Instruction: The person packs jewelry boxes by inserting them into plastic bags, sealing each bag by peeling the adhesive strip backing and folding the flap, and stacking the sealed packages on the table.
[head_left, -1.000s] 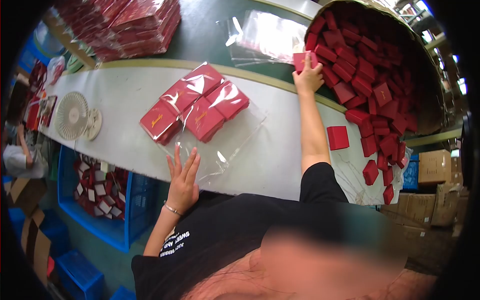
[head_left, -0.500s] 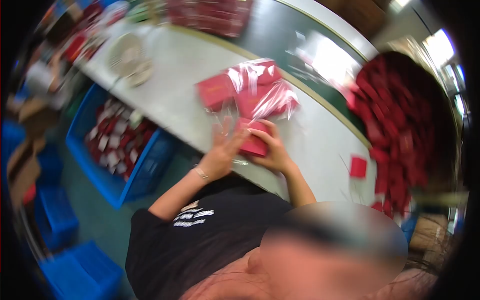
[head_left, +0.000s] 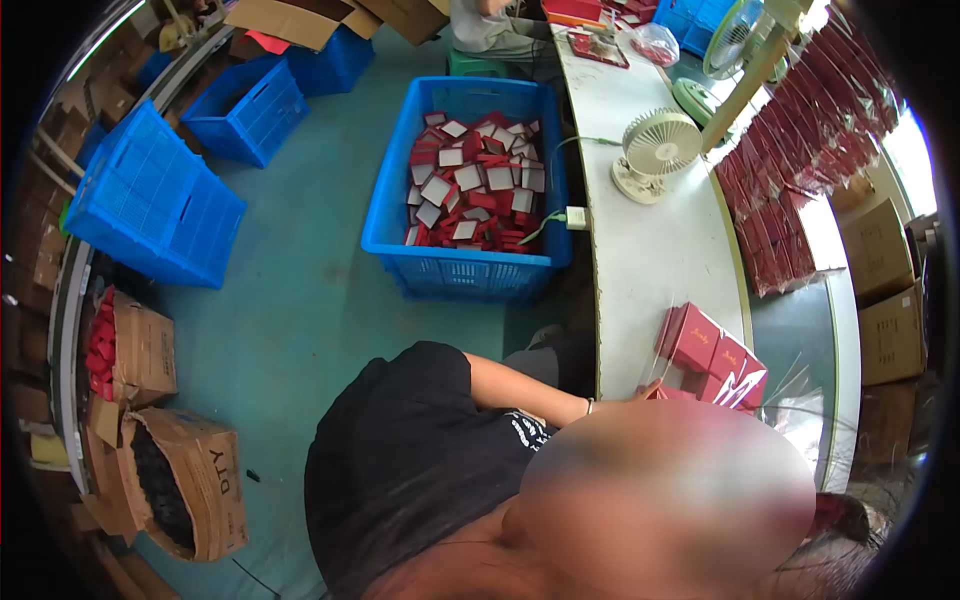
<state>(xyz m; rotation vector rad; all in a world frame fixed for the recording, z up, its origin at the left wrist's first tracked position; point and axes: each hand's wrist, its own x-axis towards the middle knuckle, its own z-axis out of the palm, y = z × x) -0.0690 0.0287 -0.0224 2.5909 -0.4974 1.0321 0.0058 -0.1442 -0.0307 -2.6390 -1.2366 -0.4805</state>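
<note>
Several red boxes with gold lettering [head_left: 690, 338] stand grouped at the near part of the white table [head_left: 640, 280], with shiny clear plastic film [head_left: 742, 388] over part of them. My left hand [head_left: 648, 391] reaches to the near side of this group. Only a bit of its fingers shows, beside the edge of a lower red box [head_left: 670, 394]; a blurred area covers the rest of the hand, so its grip is unclear. A band circles the left wrist. My right hand is out of sight.
A blue crate [head_left: 465, 268] filled with small red-and-white pieces stands left of the table. A small fan [head_left: 660, 145] sits on the tabletop. Wrapped red stacks [head_left: 765, 235] line the right side. Blue bins [head_left: 160, 200] and an open carton [head_left: 205, 485] are at left. Another person [head_left: 490, 30] sits behind.
My view has swung left, so the boxes now appear farther right. Before, both hands were around a red box; now only part of the left hand shows.
</note>
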